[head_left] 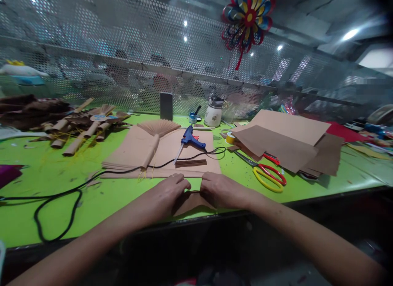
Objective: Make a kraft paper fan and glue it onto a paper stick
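A sheet of brown paper (193,203) lies at the table's front edge, its far edge pinched up in a narrow fold. My left hand (174,189) is closed on the left part of that edge, and my right hand (219,189) grips it farther right. Just beyond my fingers is a narrow pleated strip of brown paper (190,163). It rests on a stack of tan paper (202,171). On the same stack lie a blue glue gun (189,138) and a paper fan with a rolled handle (153,146).
Scissors with red and yellow handles (268,176) lie to the right, near large brown paper sheets (276,146). A black cord (76,188) loops across the left side. Several rolled paper pieces (82,134) are piled back left. A bottle (213,112) stands by the mesh screen (129,52).
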Tool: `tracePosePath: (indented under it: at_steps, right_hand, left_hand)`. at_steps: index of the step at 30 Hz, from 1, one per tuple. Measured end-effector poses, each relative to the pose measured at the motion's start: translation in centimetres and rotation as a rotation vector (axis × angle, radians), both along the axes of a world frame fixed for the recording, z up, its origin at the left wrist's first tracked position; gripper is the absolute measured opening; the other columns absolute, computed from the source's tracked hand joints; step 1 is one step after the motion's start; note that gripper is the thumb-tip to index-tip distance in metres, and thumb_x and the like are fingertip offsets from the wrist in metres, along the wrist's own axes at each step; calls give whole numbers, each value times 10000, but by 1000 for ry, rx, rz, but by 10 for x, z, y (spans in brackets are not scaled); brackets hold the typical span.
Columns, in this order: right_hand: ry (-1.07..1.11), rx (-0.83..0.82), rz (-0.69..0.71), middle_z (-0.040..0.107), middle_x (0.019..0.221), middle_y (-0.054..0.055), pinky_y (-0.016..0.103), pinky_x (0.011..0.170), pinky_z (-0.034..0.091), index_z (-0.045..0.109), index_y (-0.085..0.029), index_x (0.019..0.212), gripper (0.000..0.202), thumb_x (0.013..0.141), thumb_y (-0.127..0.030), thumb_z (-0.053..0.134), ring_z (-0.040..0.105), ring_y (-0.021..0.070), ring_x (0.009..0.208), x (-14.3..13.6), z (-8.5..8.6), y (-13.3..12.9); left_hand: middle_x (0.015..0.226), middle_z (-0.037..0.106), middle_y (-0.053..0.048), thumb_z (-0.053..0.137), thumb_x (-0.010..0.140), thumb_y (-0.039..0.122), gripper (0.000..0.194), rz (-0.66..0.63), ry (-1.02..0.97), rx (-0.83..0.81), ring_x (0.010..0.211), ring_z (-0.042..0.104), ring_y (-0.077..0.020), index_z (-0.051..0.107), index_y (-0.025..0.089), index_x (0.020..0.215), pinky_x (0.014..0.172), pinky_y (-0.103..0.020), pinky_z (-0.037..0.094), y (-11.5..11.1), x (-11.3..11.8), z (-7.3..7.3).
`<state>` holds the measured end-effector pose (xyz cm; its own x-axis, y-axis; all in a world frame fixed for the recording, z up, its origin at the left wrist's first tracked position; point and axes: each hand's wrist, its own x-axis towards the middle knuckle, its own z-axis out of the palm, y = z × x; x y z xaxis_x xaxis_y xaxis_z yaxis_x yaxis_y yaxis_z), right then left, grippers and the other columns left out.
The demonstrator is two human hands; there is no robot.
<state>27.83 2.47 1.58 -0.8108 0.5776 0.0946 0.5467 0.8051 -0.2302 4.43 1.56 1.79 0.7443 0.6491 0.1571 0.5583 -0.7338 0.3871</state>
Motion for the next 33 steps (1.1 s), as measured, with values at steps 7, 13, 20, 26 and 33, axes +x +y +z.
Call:
tracePosePath:
  at_steps: [7, 13, 20, 26, 33]
  right_hand:
    - [-4, 1, -67, 530, 921, 65, 240, 672, 381, 573, -142, 934, 176, 793, -39, 555, 493, 156, 826, 11, -6, -2]
    - [12, -28, -32, 518, 916, 62, 243, 686, 386, 563, -145, 892, 154, 793, -27, 553, 478, 156, 831, 11, -4, -2]
    - [-8, 36, 10, 518, 933, 80, 276, 731, 407, 566, -140, 898, 102, 862, -58, 518, 472, 173, 866, 14, 0, -9]
    - [-190, 306, 76, 528, 849, 89, 312, 721, 393, 560, -125, 838, 130, 914, -90, 461, 430, 209, 843, 17, 0, -17]
    - [-244, 451, 93, 526, 780, 85, 327, 657, 358, 586, -114, 802, 169, 913, -91, 460, 422, 204, 761, 13, -7, -24]
  left_hand:
    - [892, 491, -43, 415, 890, 96, 127, -1, -38, 13, 774, 464, -160, 518, 171, 878, 684, -270, 377, 3, -7, -9]
    - [912, 501, -42, 387, 913, 98, 171, -15, -78, 9, 794, 466, -151, 519, 178, 841, 702, -264, 391, 2, -12, -8]
    - [1066, 525, -73, 428, 839, -22, 312, -70, -11, 65, 969, 482, -182, 530, 194, 1040, 849, -299, 412, -2, -18, -7]
    - [912, 540, -76, 427, 833, -13, 222, -139, 133, 263, 864, 468, -212, 552, 168, 861, 829, -353, 406, -8, -17, -8]
    - [876, 574, -46, 454, 879, 149, 146, -9, 15, 57, 809, 524, -168, 588, 183, 831, 710, -260, 403, -1, -7, 4]
